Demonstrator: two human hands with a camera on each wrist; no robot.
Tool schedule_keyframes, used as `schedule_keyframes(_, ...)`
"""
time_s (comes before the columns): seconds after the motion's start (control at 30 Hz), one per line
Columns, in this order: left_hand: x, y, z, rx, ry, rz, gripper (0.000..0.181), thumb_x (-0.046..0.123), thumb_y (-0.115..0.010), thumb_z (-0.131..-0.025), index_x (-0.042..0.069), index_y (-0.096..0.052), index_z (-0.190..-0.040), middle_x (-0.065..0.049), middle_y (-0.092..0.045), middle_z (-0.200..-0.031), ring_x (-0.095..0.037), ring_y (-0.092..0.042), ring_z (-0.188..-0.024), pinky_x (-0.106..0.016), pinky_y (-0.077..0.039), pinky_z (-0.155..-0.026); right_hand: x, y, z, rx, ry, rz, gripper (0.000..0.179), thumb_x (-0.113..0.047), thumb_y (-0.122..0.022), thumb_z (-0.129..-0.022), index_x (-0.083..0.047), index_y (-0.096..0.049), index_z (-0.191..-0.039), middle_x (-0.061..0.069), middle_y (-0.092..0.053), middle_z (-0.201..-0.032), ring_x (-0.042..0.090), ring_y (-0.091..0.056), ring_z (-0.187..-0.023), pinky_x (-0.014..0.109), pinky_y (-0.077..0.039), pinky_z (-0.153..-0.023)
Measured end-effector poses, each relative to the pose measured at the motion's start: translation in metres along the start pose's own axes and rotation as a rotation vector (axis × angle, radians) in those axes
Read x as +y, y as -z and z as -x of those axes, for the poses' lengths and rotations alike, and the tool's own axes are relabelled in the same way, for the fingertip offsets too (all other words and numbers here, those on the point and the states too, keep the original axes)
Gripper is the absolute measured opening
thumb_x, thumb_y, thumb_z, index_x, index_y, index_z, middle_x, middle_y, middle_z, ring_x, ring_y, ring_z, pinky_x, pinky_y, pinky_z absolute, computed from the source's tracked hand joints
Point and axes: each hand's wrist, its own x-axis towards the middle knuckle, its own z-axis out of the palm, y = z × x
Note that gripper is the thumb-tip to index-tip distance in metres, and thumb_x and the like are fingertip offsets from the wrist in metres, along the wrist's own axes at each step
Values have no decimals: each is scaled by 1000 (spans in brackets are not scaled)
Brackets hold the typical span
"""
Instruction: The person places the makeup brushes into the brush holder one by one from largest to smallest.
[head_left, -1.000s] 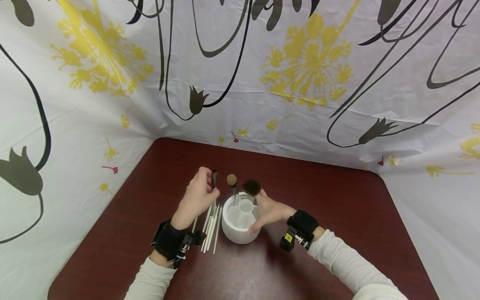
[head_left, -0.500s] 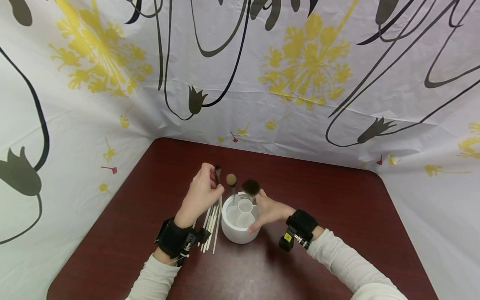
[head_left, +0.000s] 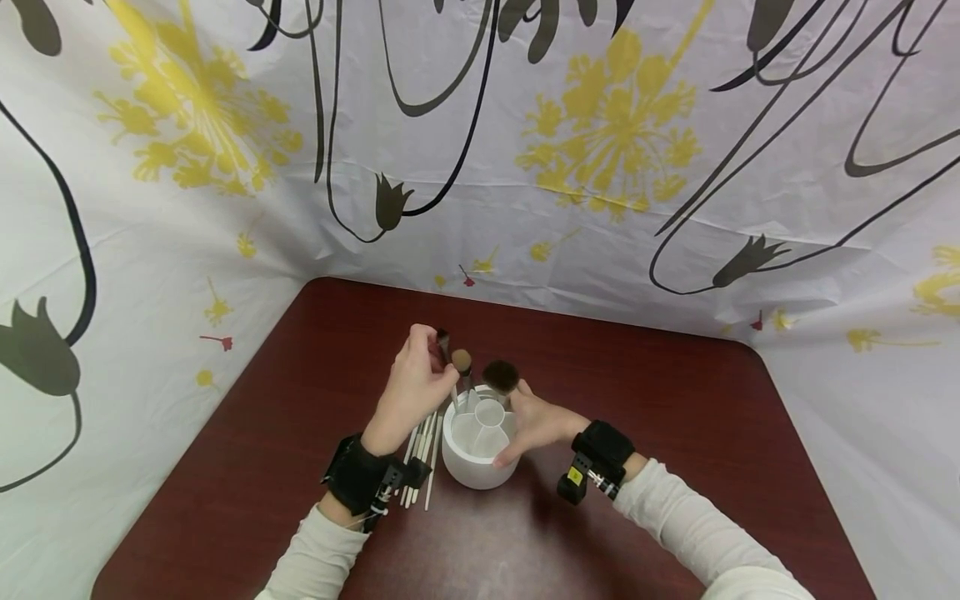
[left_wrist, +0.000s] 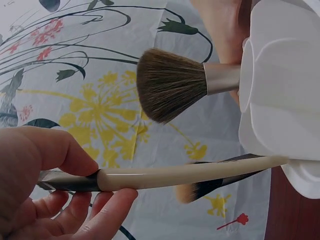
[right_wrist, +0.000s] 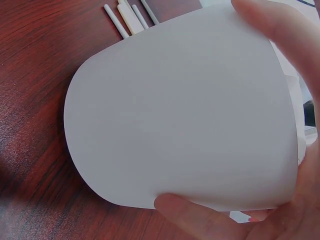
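Observation:
My left hand pinches a makeup brush near its dark ferrule, bristle end up. The tip of its cream handle is at the edge of the white divided brush holder; whether it is inside a compartment I cannot tell. My right hand grips the holder's side, thumb and fingers spread round the wall. Standing in the holder are a big fluffy dark brush and a smaller tan-tipped brush.
Several pale-handled brushes lie side by side on the dark red table, just left of the holder. A white patterned cloth hangs behind and at the sides of the table.
My left hand has carried the brush rightward from above the lying brushes to the holder's left rim. The right hand and holder have stayed in place.

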Motion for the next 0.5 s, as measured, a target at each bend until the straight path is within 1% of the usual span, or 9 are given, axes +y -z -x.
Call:
schedule_keyframes(0.17,-2,-4,0,5,11,25,36,3,-59,-75,3,-39,-106,-9,-50,-92,-19,-56,-75,-31,-48,-64,0,0,0,0,-13,-3,109,-33,-85,-54,-11,-21,-140,11,-24,-129,22,-24,-119,45,-31,-98)
schedule_keyframes(0.5,-14,-16,6,-10,33,23,37,2,-62,-74,2,-39,-104,-11,-51,-90,-20,-56,-74,-31,-47,-63,0,-1,-1,0,-27,-5,111,-34,-85,-53,-11,-20,-140,12,-24,-129,23,-26,-121,45,-32,-98)
